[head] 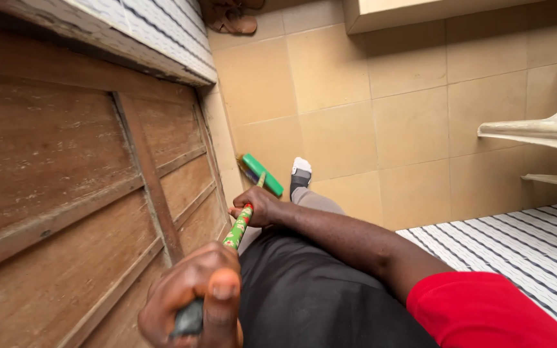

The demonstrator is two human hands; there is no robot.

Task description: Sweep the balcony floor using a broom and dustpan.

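room: tan tiled floor, viewed steeply from above. brown wooden door w/ raised panels fills the left side of view. a striped blue-white surface sits lower right, and a similar striped edge runs above the door at top. pale plastic chair pokes in at right. a pair of brown sandals lies at top, well apart from the work area.

tool: a broom. its stick is wrapped in a green patterned cover w/ red marks and runs from near my chest down toward the floor. the green broom head rests on the tiles just beside the door's bottom edge, close to my grey-white sock.

hands, two-point grip:
- left hand: closed round the dark top end of the stick, thumb pressed along it. this is the upper point, prob. serving as the pivot.
- right hand: wrapped round the stick lower down, arm reaching across my body in front of my dark shorts. lower grip gives leverage and steers the head. red sleeve shows at the shoulder.

placement notes: hands are spaced apart along the stick, which i judge gives control over the head's angle. stick is tilted, not upright, so the head lies low against the floor. head sits near the door/floor join, i.e. along the edge where the tile meets the wood. whether bristles touch the door itself: cannot tell, too small.
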